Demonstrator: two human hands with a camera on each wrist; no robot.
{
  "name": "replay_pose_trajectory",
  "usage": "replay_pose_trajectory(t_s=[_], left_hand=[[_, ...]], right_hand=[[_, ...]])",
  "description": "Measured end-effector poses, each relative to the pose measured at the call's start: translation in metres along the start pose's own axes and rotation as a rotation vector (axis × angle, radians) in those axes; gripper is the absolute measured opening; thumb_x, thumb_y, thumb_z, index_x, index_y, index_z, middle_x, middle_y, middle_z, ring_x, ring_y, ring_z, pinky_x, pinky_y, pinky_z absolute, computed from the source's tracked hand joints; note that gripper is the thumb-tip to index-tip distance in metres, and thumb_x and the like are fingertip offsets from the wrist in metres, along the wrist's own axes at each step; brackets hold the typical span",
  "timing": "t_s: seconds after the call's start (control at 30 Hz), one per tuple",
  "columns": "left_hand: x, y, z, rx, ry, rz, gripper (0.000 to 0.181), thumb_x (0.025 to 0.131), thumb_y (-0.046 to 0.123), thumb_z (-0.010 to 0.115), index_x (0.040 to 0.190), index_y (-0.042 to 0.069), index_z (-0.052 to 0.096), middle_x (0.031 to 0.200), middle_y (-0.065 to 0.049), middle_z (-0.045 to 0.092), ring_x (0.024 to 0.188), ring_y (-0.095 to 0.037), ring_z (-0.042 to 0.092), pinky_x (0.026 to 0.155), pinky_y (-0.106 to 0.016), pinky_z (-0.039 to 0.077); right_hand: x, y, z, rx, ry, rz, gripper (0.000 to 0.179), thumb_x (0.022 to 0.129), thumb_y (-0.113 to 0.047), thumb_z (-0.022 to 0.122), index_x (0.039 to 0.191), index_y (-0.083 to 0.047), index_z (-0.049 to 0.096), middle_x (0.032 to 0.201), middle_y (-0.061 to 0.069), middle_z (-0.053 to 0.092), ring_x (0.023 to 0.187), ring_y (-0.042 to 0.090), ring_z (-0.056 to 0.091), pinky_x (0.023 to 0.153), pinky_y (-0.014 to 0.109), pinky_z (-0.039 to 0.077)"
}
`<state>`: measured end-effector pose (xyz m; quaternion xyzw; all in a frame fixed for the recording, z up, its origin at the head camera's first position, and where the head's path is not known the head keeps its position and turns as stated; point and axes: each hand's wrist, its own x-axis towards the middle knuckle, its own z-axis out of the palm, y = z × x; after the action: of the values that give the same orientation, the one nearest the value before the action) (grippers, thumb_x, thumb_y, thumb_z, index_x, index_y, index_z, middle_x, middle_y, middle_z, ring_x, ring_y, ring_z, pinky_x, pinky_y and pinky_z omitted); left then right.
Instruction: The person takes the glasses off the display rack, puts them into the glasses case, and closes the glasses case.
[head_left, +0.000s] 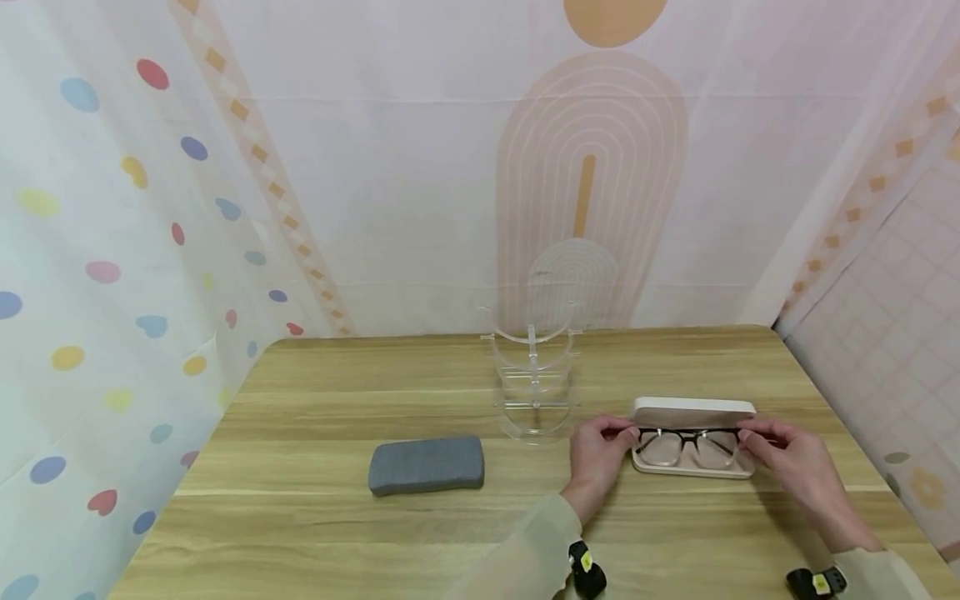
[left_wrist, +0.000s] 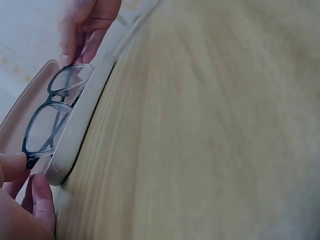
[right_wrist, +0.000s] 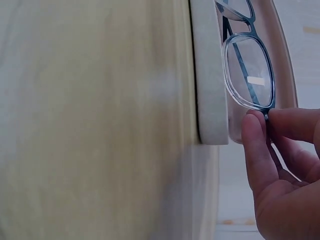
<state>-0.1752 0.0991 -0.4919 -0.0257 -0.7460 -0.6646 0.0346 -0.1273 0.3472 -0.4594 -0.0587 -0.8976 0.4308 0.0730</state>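
A pair of eyeglasses (head_left: 688, 437) with a black upper frame and clear lower rims is in the open white glasses case (head_left: 693, 472), its temples folded behind the lenses. My left hand (head_left: 597, 454) pinches one end of the frame between thumb and fingers. At the opposite end, my right hand (head_left: 797, 468) pinches the other hinge corner, its thumb and forefinger on the frame (right_wrist: 270, 107). The case's lid stands raised behind the lenses, and its pinkish lining (left_wrist: 37, 112) shows in the left wrist view.
A closed grey glasses case (head_left: 427, 465) lies left of the hands. Between it and the white case, farther back, stands a clear tiered display rack (head_left: 534, 379). All rest on a wooden table (head_left: 315, 533) with patterned curtains (head_left: 412, 167) behind and at the sides.
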Motion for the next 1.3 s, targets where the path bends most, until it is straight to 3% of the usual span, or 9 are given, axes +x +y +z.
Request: replay_pose_trajectory(t_s=[0.27,0.53,0.6,0.7,0.87,0.97,1.07,1.17,1.3], left_hand=[[0.002,-0.002,-0.001,0.133,-0.009,0.024,0.005,0.082,0.000,0.081,0.083,0.005,0.082,0.078,0.002,0.075,0.066,0.007,0.054,0.063,-0.016,0.048],[0.002,-0.004,-0.004,0.246,-0.059,0.103,0.009,0.083,0.003,0.078,0.089,0.007,0.084,0.083,-0.001,0.078,0.074,0.004,0.061,0.069,-0.016,0.049],[0.001,-0.005,-0.005,0.265,-0.067,0.135,0.011,0.083,0.002,0.077,0.090,0.006,0.084,0.085,-0.002,0.079,0.076,0.002,0.064,0.070,-0.016,0.050],[-0.001,-0.005,-0.006,0.253,-0.067,0.142,0.013,0.083,0.001,0.075,0.090,0.006,0.084,0.087,-0.002,0.079,0.078,0.002,0.064,0.071,-0.016,0.050],[-0.002,-0.004,-0.007,0.165,-0.040,0.067,0.014,0.084,-0.002,0.071,0.091,0.004,0.082,0.084,0.000,0.077,0.074,0.003,0.061,0.070,-0.017,0.051],[0.000,-0.002,-0.006,0.120,-0.008,0.024,0.008,0.088,0.003,0.072,0.093,0.002,0.079,0.081,0.001,0.074,0.073,0.001,0.061,0.068,-0.019,0.052],[0.004,0.001,-0.006,0.090,0.003,-0.018,0.012,0.092,0.012,0.073,0.099,0.003,0.078,0.084,0.002,0.073,0.075,-0.001,0.062,0.069,-0.020,0.053],[0.007,0.007,-0.006,0.064,-0.029,-0.058,0.022,0.095,0.021,0.071,0.109,0.005,0.076,0.090,0.002,0.074,0.080,-0.004,0.065,0.073,-0.023,0.054],[0.010,0.014,-0.004,0.066,-0.085,-0.102,0.033,0.095,0.035,0.070,0.114,0.010,0.078,0.095,0.002,0.075,0.087,-0.007,0.066,0.080,-0.027,0.054]], right_hand=[[0.003,0.002,0.000,-0.114,-0.019,-0.004,0.029,0.102,-0.018,0.065,0.110,0.009,0.074,0.098,0.015,0.077,0.082,-0.013,0.054,0.068,0.009,0.041],[0.007,0.005,-0.001,-0.208,-0.045,-0.027,0.029,0.102,-0.015,0.061,0.116,0.006,0.075,0.121,0.029,0.069,0.111,0.036,0.064,0.074,0.018,0.044],[0.006,0.006,-0.001,-0.206,-0.048,-0.029,0.029,0.102,-0.015,0.060,0.117,0.006,0.074,0.122,0.029,0.069,0.111,0.037,0.064,0.074,0.019,0.044],[0.005,0.005,-0.003,-0.200,-0.038,-0.017,0.031,0.103,-0.017,0.059,0.118,0.005,0.074,0.120,0.027,0.070,0.105,0.024,0.065,0.072,0.016,0.043],[0.003,0.002,-0.007,-0.166,-0.001,0.052,0.038,0.106,-0.023,0.056,0.122,0.009,0.070,0.107,0.022,0.075,0.085,-0.002,0.059,0.067,0.015,0.043],[0.002,0.001,-0.009,-0.107,0.035,0.088,0.046,0.109,-0.027,0.051,0.125,0.014,0.064,0.100,0.021,0.075,0.074,-0.010,0.056,0.064,0.014,0.046],[0.004,-0.001,-0.011,-0.035,0.051,0.086,0.054,0.111,-0.032,0.044,0.130,0.017,0.056,0.109,0.029,0.070,0.074,-0.012,0.056,0.063,0.013,0.050],[0.009,-0.004,-0.014,-0.008,-0.002,0.064,0.062,0.112,-0.038,0.039,0.140,0.017,0.047,0.123,0.038,0.061,0.085,0.000,0.064,0.066,0.015,0.053],[0.018,-0.009,-0.014,-0.024,-0.136,0.058,0.071,0.113,-0.044,0.033,0.150,0.016,0.034,0.135,0.043,0.051,0.107,0.037,0.066,0.071,0.021,0.054]])
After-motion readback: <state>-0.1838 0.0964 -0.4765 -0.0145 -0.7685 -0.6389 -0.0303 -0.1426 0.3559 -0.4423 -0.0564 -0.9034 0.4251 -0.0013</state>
